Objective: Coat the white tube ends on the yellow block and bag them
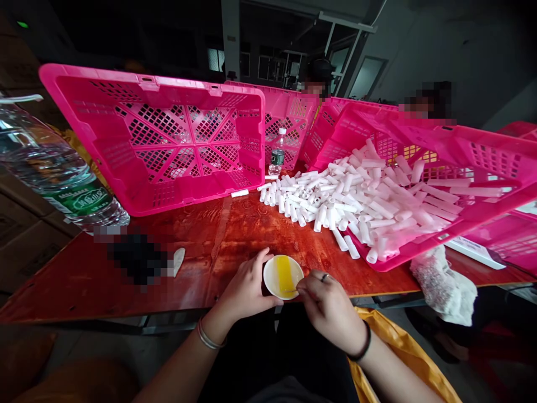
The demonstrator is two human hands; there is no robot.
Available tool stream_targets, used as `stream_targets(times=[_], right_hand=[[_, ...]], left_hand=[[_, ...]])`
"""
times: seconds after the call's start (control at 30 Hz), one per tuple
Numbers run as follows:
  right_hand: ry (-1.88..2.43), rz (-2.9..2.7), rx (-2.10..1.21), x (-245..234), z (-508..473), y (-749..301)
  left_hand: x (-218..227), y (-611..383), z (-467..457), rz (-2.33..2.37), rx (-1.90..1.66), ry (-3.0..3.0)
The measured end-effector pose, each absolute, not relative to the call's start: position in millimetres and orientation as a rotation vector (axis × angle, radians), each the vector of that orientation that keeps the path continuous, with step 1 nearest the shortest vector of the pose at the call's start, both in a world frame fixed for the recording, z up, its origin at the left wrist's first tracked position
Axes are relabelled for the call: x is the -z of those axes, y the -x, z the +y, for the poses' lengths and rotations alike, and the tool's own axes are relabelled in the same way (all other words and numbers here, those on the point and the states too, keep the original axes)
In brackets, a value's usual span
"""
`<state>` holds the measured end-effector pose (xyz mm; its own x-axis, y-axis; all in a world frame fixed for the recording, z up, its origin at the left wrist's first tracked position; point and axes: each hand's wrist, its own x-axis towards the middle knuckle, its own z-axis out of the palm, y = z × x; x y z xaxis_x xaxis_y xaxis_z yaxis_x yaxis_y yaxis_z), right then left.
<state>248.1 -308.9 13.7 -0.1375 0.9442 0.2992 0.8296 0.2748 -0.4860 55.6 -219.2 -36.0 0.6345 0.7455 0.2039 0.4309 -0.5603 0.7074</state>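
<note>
My left hand (247, 288) is wrapped round the left side of a small white round cup (282, 277) at the near edge of the red table (210, 246). Inside the cup lies a yellow strip or streak. My right hand (325, 305) is closed in a pinch at the cup's right rim, its fingertips touching the yellow part; a ring sits on one finger. A pile of several white tubes (335, 198) spills from a tipped pink crate (461, 184) onto the table just beyond the cup.
An empty pink crate (168, 145) stands tipped on its side at the back left, more pink crates behind it. A large water bottle (54, 173) lies at the left, a small bottle (277, 154) stands at the back. Two people sit across the table.
</note>
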Motion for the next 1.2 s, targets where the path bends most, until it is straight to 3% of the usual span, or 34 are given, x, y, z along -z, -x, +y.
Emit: stream_targets(times=[0.37,0.63,0.8,0.97,1.2], right_hand=[[1.861,-2.49,0.056,-47,-237,-239],[1.908,-2.577,-0.098,-51,-226,-229],[1.799,-2.243,-0.198,-57,-221,-254],[1.618,-1.72,-0.415,-21,-219,-301],[1.565,-1.552,-0.389,-5,-229,-358]], left_hand=[[36,-56,-219,0.95,-0.637,-2.213],[36,-53,-219,0.982,-0.568,-2.21],[40,-53,-220,1.046,-0.552,-2.187],[33,-54,-232,1.142,-0.598,-2.2],[25,-14,-325,1.324,-0.68,-2.134]])
